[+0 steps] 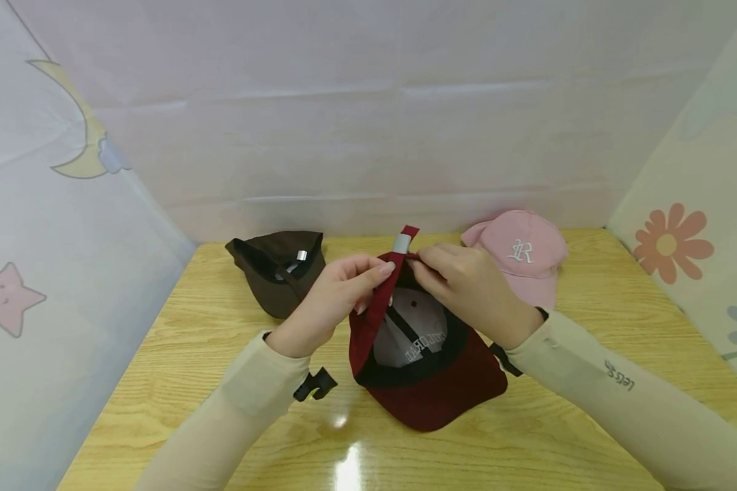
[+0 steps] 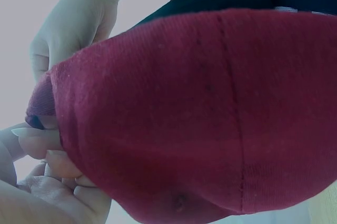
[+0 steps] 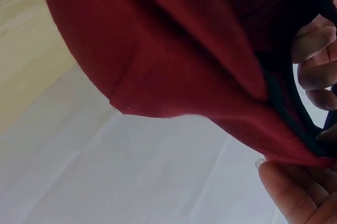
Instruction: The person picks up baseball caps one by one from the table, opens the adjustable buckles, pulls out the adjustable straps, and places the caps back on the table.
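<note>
Both hands hold a dark red baseball cap (image 1: 432, 406) above the table, its grey-lined inside facing up and its brim towards me. My left hand (image 1: 328, 296) pinches the back edge of the cap beside the strap (image 1: 410, 231) and its silvery buckle (image 1: 402, 243). Just right of the buckle, my right hand (image 1: 469, 290) pinches the cap's rear edge. The left wrist view has the red crown (image 2: 158, 113) filling most of it, with left fingers (image 2: 63, 163) at the rim. In the right wrist view, right fingertips (image 3: 287, 182) grip the lower edge.
A dark brown cap (image 1: 270, 283) lies behind on the left, its inside showing. At the back right sits a pink cap (image 1: 531, 239) with a white letter. The wooden table (image 1: 160, 382) meets pale fabric walls (image 1: 368, 136) at the back and sides.
</note>
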A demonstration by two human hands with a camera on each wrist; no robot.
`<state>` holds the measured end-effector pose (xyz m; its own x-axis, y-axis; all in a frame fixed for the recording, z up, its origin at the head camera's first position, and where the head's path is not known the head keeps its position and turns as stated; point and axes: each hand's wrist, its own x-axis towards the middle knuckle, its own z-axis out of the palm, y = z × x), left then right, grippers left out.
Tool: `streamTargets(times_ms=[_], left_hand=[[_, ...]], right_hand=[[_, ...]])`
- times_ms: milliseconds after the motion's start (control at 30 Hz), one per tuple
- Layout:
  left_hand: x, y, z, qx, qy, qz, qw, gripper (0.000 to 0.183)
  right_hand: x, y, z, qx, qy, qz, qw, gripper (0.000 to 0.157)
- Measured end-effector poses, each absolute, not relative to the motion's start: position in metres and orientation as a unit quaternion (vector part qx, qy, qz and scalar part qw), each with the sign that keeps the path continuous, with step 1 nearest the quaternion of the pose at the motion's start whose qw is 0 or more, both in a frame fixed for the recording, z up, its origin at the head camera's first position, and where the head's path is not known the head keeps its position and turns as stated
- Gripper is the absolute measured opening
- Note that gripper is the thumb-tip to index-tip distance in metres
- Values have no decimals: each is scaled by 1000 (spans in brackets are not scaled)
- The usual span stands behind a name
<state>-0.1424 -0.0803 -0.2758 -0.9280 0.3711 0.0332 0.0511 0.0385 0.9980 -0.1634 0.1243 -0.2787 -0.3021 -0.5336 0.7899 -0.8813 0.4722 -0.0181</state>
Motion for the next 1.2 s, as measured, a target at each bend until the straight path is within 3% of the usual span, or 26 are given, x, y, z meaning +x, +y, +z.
streamTargets(times_ms=[800, 1200], left_hand=[[-141, -83, -278, 159, 714, 672, 120, 19], [-140, -87, -280, 171, 731, 654, 92, 20]], right_hand=[[-166, 126, -279, 449, -778, 240, 369, 24], [-170, 123, -277, 430, -782, 243, 381, 24]])
